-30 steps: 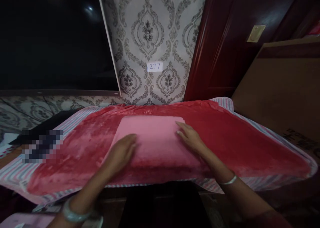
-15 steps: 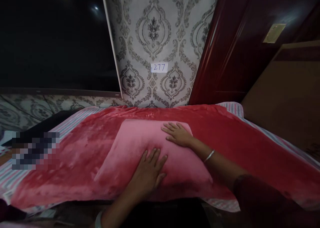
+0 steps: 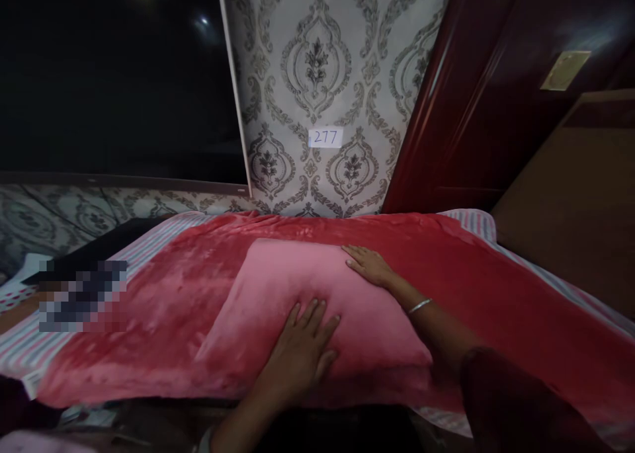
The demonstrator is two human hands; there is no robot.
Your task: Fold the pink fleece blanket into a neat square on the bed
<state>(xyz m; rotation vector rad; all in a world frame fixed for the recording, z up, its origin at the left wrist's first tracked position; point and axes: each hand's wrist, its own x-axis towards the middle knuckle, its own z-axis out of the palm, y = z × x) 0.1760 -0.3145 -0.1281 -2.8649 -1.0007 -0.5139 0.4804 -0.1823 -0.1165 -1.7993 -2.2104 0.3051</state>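
A folded pink plush blanket (image 3: 278, 274) lies flat on a larger red plush cloth (image 3: 476, 294) that covers the table. My left hand (image 3: 305, 347) rests with fingers spread on the front middle of the pink blanket. At the blanket's far right corner, my right hand (image 3: 370, 266) lies palm down with its fingers stretched over the edge. A thin silver bangle (image 3: 419, 306) circles the right wrist. Neither hand grips anything.
A striped cloth (image 3: 169, 238) shows beneath the red one. Behind the table stand a large dark television (image 3: 119, 82), a patterned wall with a "277" label (image 3: 325, 137), and a dark red door (image 3: 476, 109). To the right is a brown cardboard box (image 3: 575, 202).
My right hand has slid a little rightward to the blanket's far right edge. The left hand stays pressed at nearly the same spot, and the view has shifted slightly.
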